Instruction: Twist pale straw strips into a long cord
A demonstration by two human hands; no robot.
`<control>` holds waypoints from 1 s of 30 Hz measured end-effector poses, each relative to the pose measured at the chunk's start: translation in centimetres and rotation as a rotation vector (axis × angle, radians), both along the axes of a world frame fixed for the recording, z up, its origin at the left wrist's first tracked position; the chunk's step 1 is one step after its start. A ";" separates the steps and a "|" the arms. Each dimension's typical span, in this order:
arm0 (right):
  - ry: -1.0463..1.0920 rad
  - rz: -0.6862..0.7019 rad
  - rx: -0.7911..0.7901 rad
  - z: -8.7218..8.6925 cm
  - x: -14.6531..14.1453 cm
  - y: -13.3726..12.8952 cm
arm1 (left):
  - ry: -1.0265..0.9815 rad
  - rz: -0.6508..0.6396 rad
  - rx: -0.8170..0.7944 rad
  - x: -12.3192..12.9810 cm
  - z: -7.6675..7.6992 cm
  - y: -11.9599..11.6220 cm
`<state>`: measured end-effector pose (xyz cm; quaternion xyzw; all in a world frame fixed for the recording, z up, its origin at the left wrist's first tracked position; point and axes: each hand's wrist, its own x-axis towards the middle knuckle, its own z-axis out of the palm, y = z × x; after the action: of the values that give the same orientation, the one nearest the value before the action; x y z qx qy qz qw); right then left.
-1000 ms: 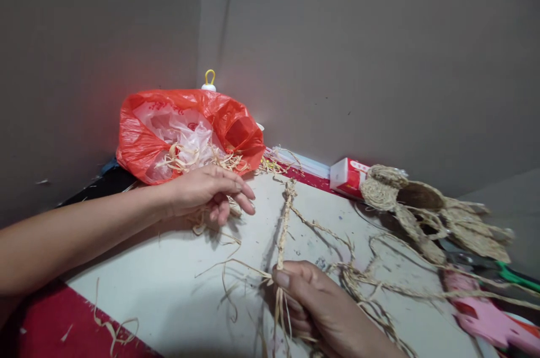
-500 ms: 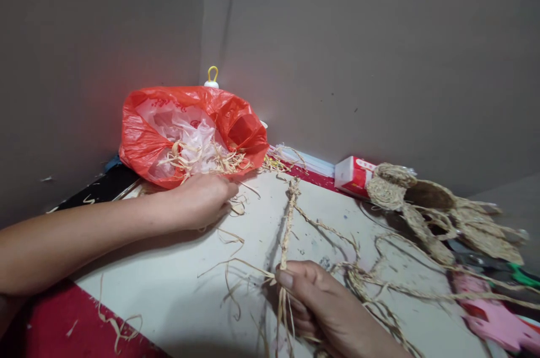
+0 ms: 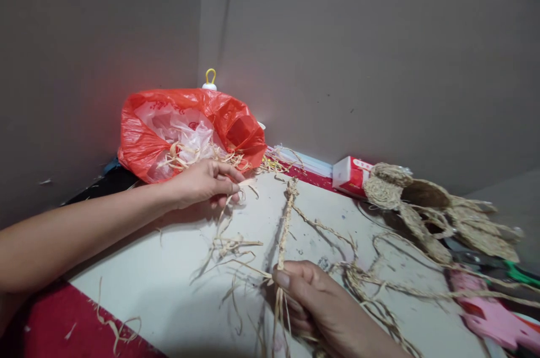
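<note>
My right hand (image 3: pixel 310 293) pinches a pale straw braid (image 3: pixel 286 229) near its lower end, where loose strands fan out below and to the left of the thumb. The braid's knotted far end rests on the white board. In front of the red plastic bag (image 3: pixel 141 122), my left hand (image 3: pixel 213 181) is closed on a thin straw strand (image 3: pixel 223 217) that dangles from the fingers. More dry straw (image 3: pixel 185 155) lies in the bag's mouth over clear plastic. Loose strands (image 3: pixel 236 245) are scattered between my hands.
A long coil of braided cord (image 3: pixel 367 279) spreads to the right. Beyond it are a red and white box (image 3: pixel 352 174), woven straw pieces (image 3: pixel 426 200), a pink glue gun (image 3: pixel 489 313) and a green-handled tool (image 3: pixel 521 273). Grey walls meet behind the white board (image 3: pixel 139 285).
My left hand has turned and lifted slightly at the bag, and a strand now hangs from its fingers. My right hand keeps its hold on the braid.
</note>
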<state>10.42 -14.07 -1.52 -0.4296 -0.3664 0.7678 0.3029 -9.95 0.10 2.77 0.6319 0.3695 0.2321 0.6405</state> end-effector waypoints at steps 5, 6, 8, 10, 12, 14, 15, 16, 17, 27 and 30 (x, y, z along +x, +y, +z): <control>0.001 -0.007 0.005 -0.1 -0.1 0.0 | -0.095 0.006 -0.069 -0.1 -0.1 0.1; -0.001 -0.007 0.005 -0.1 -0.1 0.0 | -0.110 0.011 -0.071 -0.1 -0.1 0.0; 0.001 -0.007 0.005 -0.2 0.0 0.0 | -0.141 0.029 -0.081 -0.1 -0.1 0.0; 0.007 -0.007 0.006 -0.3 0.1 -0.1 | -0.175 0.033 -0.103 -0.1 -0.2 0.0; 0.012 -0.006 0.009 -0.3 0.1 -0.1 | -0.195 0.012 -0.127 0.0 -0.1 -0.1; 0.008 -0.008 0.010 -0.3 0.1 -0.1 | -0.185 -0.013 -0.147 0.1 0.2 -0.4; 0.002 -0.009 0.011 -0.3 0.1 -0.1 | -0.166 -0.020 -0.157 0.1 0.4 -0.7; -0.004 -0.007 0.012 -0.2 0.1 -0.1 | -0.141 -0.025 -0.167 0.2 0.6 -1.0; -0.009 -0.007 0.014 -0.2 0.0 -0.1 | -0.123 -0.032 -0.174 0.3 0.9 -1.4; 0.039 -0.026 0.020 -0.2 0.0 -0.2 | -0.071 -0.258 -0.111 0.9 0.8 -6.3; 0.075 -0.034 0.020 -0.1 -0.1 -0.2 | -0.092 -0.310 0.042 1.0 0.1 -6.6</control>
<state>10.36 -14.24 -1.65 -0.4037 -0.3550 0.7744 0.3337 -8.97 -6.51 2.84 0.6834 0.2330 0.1667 0.6714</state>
